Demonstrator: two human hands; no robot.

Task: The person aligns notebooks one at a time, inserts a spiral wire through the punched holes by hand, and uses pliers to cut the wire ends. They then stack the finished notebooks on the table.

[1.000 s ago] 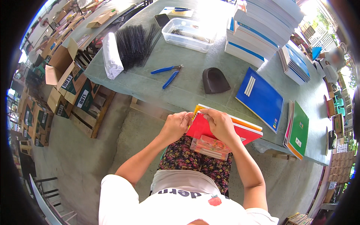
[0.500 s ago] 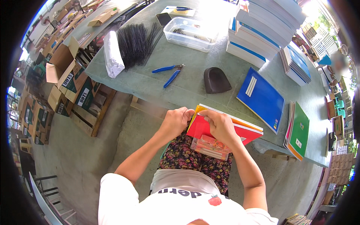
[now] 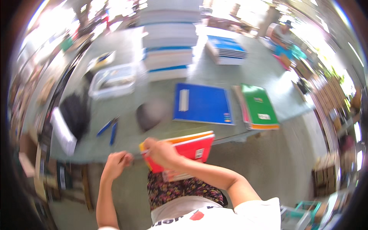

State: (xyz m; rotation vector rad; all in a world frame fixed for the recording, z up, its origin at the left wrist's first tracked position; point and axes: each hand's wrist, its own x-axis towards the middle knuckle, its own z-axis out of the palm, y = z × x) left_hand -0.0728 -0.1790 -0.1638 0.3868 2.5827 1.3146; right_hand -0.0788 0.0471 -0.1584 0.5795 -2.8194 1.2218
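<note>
My right hand (image 3: 163,153) is closed on the left end of a small stack of notebooks with a red cover (image 3: 197,149) in front and yellow-orange covers behind. The stack stands on edge above my lap, by the table's front edge. To its left, apart from it, my left hand (image 3: 116,165) has its fingers curled together; what they hold, if anything, is too blurred to make out. Below the notebooks, a pale pink-and-red packet (image 3: 178,175) shows partly on my lap. Blue-handled pliers (image 3: 109,128) lie on the table beyond my left hand.
On the green table (image 3: 161,96) lie a blue notebook (image 3: 203,103), green notebooks (image 3: 258,105), a dark rounded block (image 3: 150,115), a clear plastic box (image 3: 113,81) and a bundle of black spiral coils (image 3: 76,115). Tall book stacks (image 3: 168,57) stand behind. Another person (image 3: 281,36) sits far right.
The view has swung to the right. My left hand has come away from the notebooks' left end and moved left; my right hand still grips them.
</note>
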